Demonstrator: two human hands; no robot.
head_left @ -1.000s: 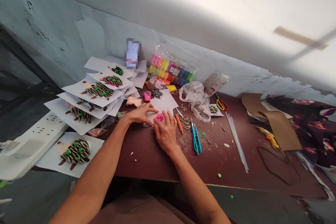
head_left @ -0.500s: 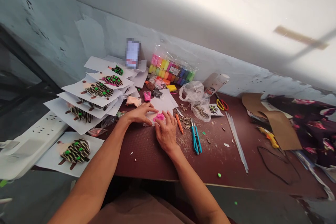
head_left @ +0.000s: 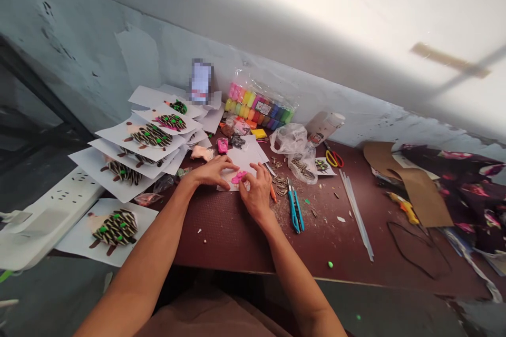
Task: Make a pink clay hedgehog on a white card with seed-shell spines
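A flat patch of pink modelling clay [head_left: 237, 177] is stuck on a small white sheet of paper [head_left: 223, 186] at the table's middle. My left hand [head_left: 211, 172] rests at the sheet's left side, thumb and fingers apart, holding the paper down. My right hand [head_left: 258, 192] is over the right side, its fingers spread and one fingertip touching the clay's edge. Just beside the right hand lies an orange pen-like stick [head_left: 273, 193], partly covered by it. More white paper [head_left: 249, 151] lies behind, near a pink clay packet [head_left: 222, 145] and a peach clay lump [head_left: 202, 153].
Stacked hedgehog pictures [head_left: 152, 137] and a power strip [head_left: 51, 216] are on the left. Behind stand a bag of coloured clay [head_left: 261, 102] and a white bottle [head_left: 326, 127]. Rightward lie sunflower seeds [head_left: 280, 186], a teal cutter [head_left: 295, 208], scissors [head_left: 334, 157], glue sticks [head_left: 356, 216] and a glue gun [head_left: 404, 207].
My right hand has shifted slightly right and turned, uncovering more of the pink clay, which looks more spread out. My left hand has stayed in place.
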